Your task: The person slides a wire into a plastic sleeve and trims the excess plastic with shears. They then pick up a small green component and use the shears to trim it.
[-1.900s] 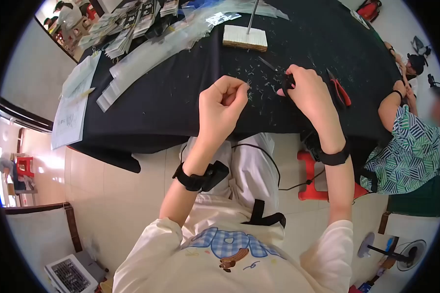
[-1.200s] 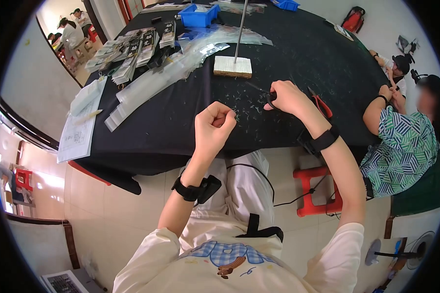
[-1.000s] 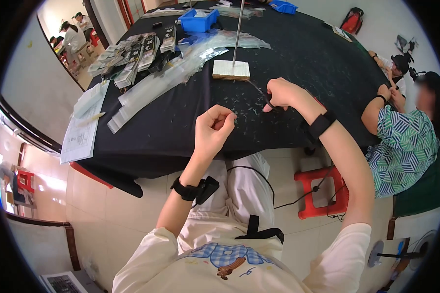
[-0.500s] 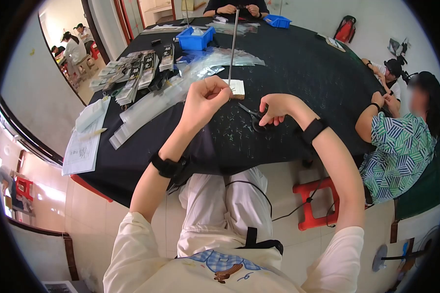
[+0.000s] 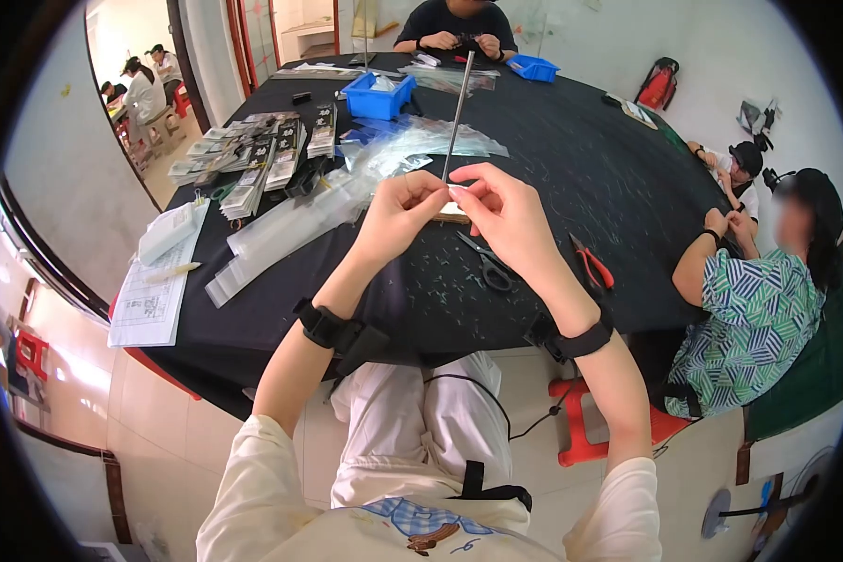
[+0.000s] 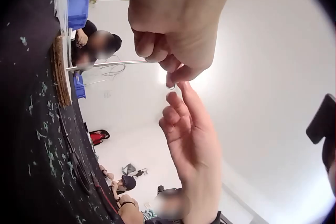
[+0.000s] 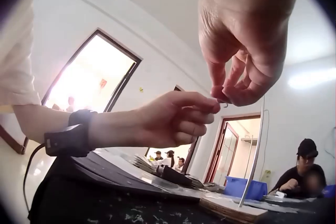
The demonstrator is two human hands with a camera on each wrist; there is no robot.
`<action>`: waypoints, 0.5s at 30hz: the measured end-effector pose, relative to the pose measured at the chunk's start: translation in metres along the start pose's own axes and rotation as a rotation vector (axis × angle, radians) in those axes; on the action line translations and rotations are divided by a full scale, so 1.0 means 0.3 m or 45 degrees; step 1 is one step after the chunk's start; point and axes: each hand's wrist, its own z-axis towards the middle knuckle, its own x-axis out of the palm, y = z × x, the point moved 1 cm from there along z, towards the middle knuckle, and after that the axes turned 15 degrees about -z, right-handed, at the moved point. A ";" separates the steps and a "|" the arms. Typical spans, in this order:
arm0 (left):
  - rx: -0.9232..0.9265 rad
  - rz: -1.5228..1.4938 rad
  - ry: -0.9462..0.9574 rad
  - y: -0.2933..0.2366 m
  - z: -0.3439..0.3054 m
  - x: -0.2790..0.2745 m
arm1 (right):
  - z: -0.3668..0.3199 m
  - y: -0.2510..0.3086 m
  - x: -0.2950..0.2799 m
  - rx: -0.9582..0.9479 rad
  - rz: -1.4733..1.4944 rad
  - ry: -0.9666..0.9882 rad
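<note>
In the head view my left hand (image 5: 395, 220) and right hand (image 5: 517, 229) meet at the fingertips, in front of a metal rod (image 5: 458, 112) on a block base (image 5: 451, 217). The left thumb and index finger pinch together. A tiny curved metal hook (image 6: 171, 87) shows at these fingertips in the left wrist view. My right thumb touches there, its index fingertip just below; whether the right hand grips the hook I cannot tell. Black scissors (image 5: 484, 253) lie on the black cloth below the right hand.
Red-handled pliers (image 5: 592, 265) lie to the right among scattered clippings. Clear plastic sleeves (image 5: 286, 236), printed packets (image 5: 276, 159) and a blue bin (image 5: 378, 96) are at left and back. Papers (image 5: 155, 309) sit at the left edge. Other people sit around the table.
My right hand let go of the scissors, which now lie on the cloth, and moved left to meet the left hand. The left hand rose toward the rod. The head view tilted up.
</note>
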 end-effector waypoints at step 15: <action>0.097 -0.044 -0.076 -0.097 -0.004 0.055 | -0.020 0.050 -0.046 0.028 0.127 -0.223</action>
